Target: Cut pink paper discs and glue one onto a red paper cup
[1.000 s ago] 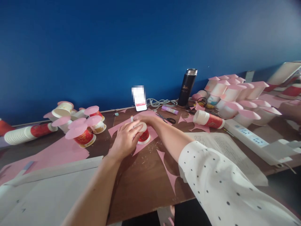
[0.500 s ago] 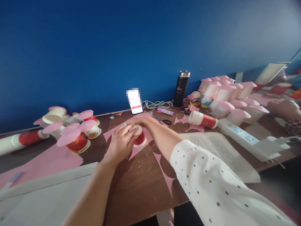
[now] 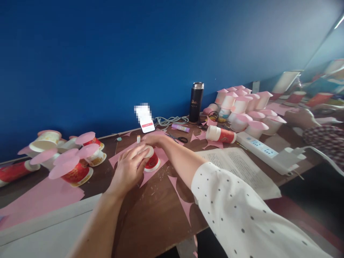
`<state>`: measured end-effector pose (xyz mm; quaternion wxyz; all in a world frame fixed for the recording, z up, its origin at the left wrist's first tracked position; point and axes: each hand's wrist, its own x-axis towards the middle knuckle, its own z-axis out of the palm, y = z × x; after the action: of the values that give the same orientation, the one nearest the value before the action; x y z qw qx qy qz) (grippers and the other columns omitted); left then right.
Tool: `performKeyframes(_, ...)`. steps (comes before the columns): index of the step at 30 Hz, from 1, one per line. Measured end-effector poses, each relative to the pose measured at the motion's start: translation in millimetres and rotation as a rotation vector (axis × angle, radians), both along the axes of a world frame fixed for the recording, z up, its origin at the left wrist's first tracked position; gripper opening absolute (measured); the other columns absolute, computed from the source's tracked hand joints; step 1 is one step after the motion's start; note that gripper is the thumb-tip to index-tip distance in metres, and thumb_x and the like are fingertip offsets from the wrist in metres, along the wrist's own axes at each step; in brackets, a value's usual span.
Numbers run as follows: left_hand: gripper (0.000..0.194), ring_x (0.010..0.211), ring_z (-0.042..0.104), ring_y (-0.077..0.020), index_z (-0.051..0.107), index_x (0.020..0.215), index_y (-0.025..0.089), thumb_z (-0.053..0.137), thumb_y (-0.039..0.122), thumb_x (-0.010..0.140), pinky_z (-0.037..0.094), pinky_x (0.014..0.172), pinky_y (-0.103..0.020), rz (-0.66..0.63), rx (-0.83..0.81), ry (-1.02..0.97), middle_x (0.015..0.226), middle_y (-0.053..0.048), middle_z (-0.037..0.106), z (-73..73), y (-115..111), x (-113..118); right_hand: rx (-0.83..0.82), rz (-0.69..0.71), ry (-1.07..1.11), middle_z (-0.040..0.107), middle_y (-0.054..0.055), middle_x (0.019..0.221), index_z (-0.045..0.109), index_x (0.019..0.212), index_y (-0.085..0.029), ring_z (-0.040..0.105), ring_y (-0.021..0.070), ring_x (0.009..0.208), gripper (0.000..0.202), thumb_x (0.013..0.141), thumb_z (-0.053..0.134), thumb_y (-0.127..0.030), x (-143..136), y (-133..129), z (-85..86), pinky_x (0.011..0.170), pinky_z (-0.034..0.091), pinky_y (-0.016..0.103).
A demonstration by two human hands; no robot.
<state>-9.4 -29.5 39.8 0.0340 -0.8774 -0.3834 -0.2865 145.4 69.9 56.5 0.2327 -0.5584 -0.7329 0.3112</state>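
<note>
A red and white paper cup sits upside down on a sheet of pink paper. My left hand is closed round its left side and top, fingers curved over it. My right hand reaches across behind the cup, its fingers largely hidden by the left hand and the cup. A slim pen with a white and orange end sticks up at the right fingers; its tip is out of sight.
Pink-topped paper cups stand left, more right. Behind are a phone, scissors, a glue stick and a black flask. A power strip and another person's hand are right.
The view has turned slightly to the right, so things sit further left in the picture. The pen's end now shows more clearly beside the right fingers. My left hand stays on the cup.
</note>
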Motion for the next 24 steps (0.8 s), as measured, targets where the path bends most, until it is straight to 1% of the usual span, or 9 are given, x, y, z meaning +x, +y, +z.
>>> performKeyframes(1,0.037,0.123,0.048,-0.0272,0.058,0.124,0.027,0.045,0.038,0.092,0.039,0.102,-0.048,-0.001,-0.004,-0.005,0.133,-0.006,0.055,0.1,0,0,0.017,0.002,0.057,0.063,0.000,0.069,0.070,0.080,-0.017,0.055,0.0096,0.059,0.028,0.081,0.062,-0.044,4,-4,3.5,0.053,0.043,0.020)
performKeyframes(2,0.037,0.122,0.048,-0.0271,0.059,0.123,0.026,0.045,0.038,0.092,0.039,0.101,-0.048,-0.001,-0.007,-0.012,0.132,-0.007,0.056,-0.1,0,0,0.080,-0.052,0.208,0.062,0.000,0.068,0.070,0.082,-0.016,0.053,0.0083,0.056,0.032,0.083,0.057,-0.045,10,-10,7.4,0.050,0.040,0.019)
performKeyframes(4,0.035,0.119,0.051,-0.0270,0.060,0.121,0.025,0.045,0.038,0.091,0.041,0.100,-0.048,0.003,-0.011,-0.027,0.129,-0.007,0.057,-0.9,0,0,0.150,-0.126,0.281,0.061,0.001,0.073,0.067,0.091,-0.014,0.052,0.0080,0.060,0.045,0.090,0.042,-0.051,23,-28,16.7,0.052,0.038,0.018)
performKeyframes(7,0.034,0.117,0.053,-0.0266,0.060,0.120,0.026,0.044,0.036,0.092,0.042,0.099,-0.047,-0.008,-0.014,-0.038,0.129,-0.007,0.058,-1.1,-1,0,0.318,-0.222,0.352,0.061,0.002,0.078,0.064,0.091,-0.016,0.055,0.0106,0.070,0.044,0.090,0.040,-0.053,45,-74,30.1,0.059,0.041,0.019)
performKeyframes(10,0.034,0.120,0.052,-0.0254,0.059,0.122,0.026,0.043,0.033,0.092,0.042,0.101,-0.046,-0.027,-0.017,-0.032,0.128,-0.006,0.059,0.1,-2,2,0.443,-0.040,0.384,0.065,0.002,0.087,0.063,0.093,-0.021,0.058,0.0118,0.077,0.030,0.089,0.045,-0.044,62,-124,33.4,0.069,0.045,0.022)
performKeyframes(13,0.034,0.122,0.051,-0.0240,0.060,0.122,0.025,0.044,0.033,0.092,0.040,0.104,-0.044,-0.020,-0.025,-0.056,0.129,-0.006,0.059,-0.1,-3,4,0.462,0.167,0.260,0.067,0.002,0.088,0.065,0.091,-0.025,0.061,0.0132,0.078,0.020,0.086,0.049,-0.037,65,-157,19.3,0.078,0.048,0.026)
performKeyframes(17,0.035,0.123,0.050,-0.0230,0.059,0.123,0.025,0.044,0.033,0.093,0.040,0.105,-0.044,-0.023,-0.050,-0.084,0.131,-0.005,0.057,-1.6,-2,3,0.513,0.342,0.146,0.071,0.001,0.096,0.065,0.098,-0.030,0.064,0.0137,0.087,0.019,0.087,0.050,-0.032,54,-165,-15.6,0.079,0.049,0.025)
performKeyframes(20,0.036,0.124,0.049,-0.0232,0.058,0.125,0.026,0.044,0.034,0.093,0.041,0.104,-0.045,-0.032,-0.052,-0.072,0.132,-0.005,0.056,-2.3,-1,2,0.581,0.315,0.089,0.071,0.003,0.102,0.064,0.104,-0.029,0.065,0.0140,0.091,0.022,0.089,0.048,-0.032,47,-161,-36.2,0.074,0.049,0.024)
performKeyframes(24,0.036,0.121,0.051,-0.0232,0.057,0.126,0.026,0.046,0.033,0.092,0.042,0.103,-0.045,-0.037,-0.033,-0.076,0.133,-0.007,0.055,-3.4,1,1,0.617,0.306,-0.044,0.071,0.004,0.099,0.065,0.107,-0.029,0.066,0.0150,0.085,0.026,0.091,0.047,-0.038,45,-157,-47.1,0.069,0.047,0.024)
